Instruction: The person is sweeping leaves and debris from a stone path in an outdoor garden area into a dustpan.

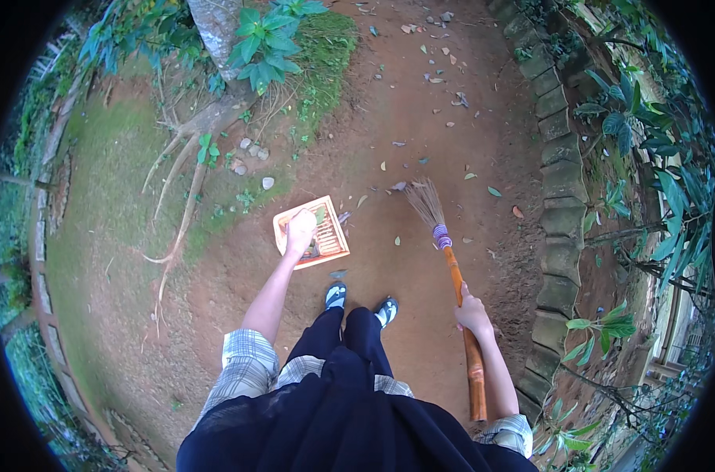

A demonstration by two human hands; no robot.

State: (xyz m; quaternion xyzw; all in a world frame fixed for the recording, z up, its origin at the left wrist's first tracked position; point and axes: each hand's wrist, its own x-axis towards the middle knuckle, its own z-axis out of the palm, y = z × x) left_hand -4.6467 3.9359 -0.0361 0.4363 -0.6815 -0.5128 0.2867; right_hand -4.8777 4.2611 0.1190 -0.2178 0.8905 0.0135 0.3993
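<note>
My left hand [302, 227] grips an orange plastic dustpan [332, 236] from above, covering its handle. A green leaf and some dark debris lie in the pan, partly behind my fingers. On the right, my right hand [474, 312] is closed around the bamboo handle of a stick broom [456, 271]. Purple and white binding holds the broom's thin bristles [426, 202], which point ahead and slightly left. A dry greyish leaf [398, 186] lies at the bristle tips. Another curled leaf [344, 217] is just beside the dustpan's right edge.
A tree trunk [216, 38] with spreading exposed roots [195, 177] stands ahead left, near small stones [254, 149]. Fallen leaves [460, 99] dot the dirt path [416, 135]. Curved edging tiles [561, 221] border it on the right, with leafy plants [625, 115] beyond.
</note>
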